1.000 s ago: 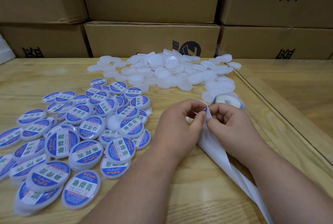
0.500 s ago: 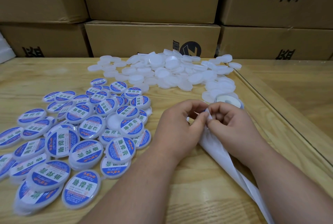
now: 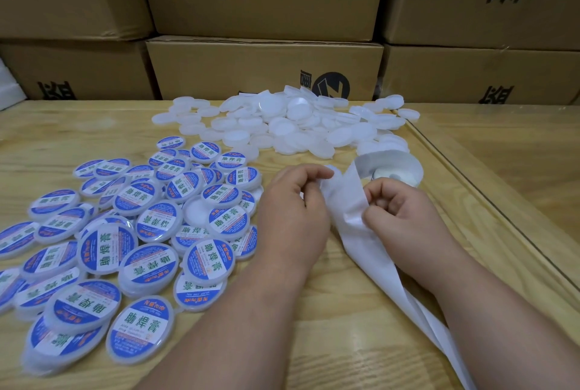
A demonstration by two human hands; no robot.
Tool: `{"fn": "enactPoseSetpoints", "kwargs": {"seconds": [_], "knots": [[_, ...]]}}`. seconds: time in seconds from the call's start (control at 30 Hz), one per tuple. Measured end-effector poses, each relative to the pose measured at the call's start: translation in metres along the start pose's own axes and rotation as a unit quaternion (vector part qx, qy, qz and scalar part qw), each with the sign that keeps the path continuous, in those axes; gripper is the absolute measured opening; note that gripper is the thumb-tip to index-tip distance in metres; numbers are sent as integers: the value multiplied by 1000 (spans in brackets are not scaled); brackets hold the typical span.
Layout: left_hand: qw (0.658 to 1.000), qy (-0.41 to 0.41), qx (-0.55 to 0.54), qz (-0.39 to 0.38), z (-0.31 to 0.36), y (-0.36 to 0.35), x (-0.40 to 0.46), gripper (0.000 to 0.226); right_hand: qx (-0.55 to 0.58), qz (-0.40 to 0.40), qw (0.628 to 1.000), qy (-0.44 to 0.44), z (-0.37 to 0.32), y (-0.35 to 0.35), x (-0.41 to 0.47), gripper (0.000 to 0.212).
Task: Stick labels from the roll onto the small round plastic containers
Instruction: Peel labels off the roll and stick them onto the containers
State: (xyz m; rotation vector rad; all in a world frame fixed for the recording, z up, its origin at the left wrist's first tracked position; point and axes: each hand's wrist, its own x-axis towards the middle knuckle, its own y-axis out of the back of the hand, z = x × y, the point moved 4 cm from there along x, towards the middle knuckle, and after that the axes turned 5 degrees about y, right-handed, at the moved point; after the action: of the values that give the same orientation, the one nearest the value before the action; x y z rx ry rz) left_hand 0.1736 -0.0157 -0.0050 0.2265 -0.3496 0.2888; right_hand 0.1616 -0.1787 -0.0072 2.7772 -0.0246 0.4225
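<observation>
The labelled containers [image 3: 142,267] wear blue stickers with a white band across the middle, green characters on the band and small orange print along the blue rim. The bare containers [image 3: 295,126] heaped farther back are plain milky white (almost translucent). The backing strip [image 3: 364,245] and the roll [image 3: 392,166] are white too, the strip faintly glossy. The table [image 3: 345,342] is pale yellow wood with streaky grain. The cartons [image 3: 263,69] are brown cardboard with black printed characters.

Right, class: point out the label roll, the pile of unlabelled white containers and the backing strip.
label roll [image 3: 396,170]: head view, on its wound outer band.
unlabelled white containers [image 3: 282,126]: head view, on a lid mid-pile.
backing strip [image 3: 370,251]: head view, on its flat middle.
</observation>
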Motion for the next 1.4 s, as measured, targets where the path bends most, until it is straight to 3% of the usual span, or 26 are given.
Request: {"fn": "enactPoseSetpoints", "kwargs": {"seconds": [0.2, 0.37, 0.53, 0.67, 0.9, 1.07, 1.23, 1.4], "knots": [[997, 28, -44, 50, -2, 8, 4, 37, 10, 15, 1000, -3, 0, 1, 0, 24], [996, 52, -71, -1, 1, 1, -2, 32, 67, 63, 995, 31, 0, 0, 1, 25], [994, 52, -90, -43, 2, -1, -3, 31, 54, 94, 990, 89, -8, 0, 0, 28], [991, 59, -105, -61, 2, -3, -4, 31, 28, 89, 990, 101, -12, 0, 0, 34], [983, 67, -149, -80, 4, -3, -4, 30, 12, 100, 989, 106, -15, 0, -1, 26], [978, 31, -176, -108, 10, -3, -6, 29, 30, 115, 988, 100, -12, 2, 0, 23], [983, 27, -163, -79, 6, -2, -4, 57, 50, 148, 984, 89, -9, 8, 1, 26], [985, 34, -158, -58, 6, -3, -4, 67, 56, 150, 984, 77, -11, 7, 1, 32]]}}
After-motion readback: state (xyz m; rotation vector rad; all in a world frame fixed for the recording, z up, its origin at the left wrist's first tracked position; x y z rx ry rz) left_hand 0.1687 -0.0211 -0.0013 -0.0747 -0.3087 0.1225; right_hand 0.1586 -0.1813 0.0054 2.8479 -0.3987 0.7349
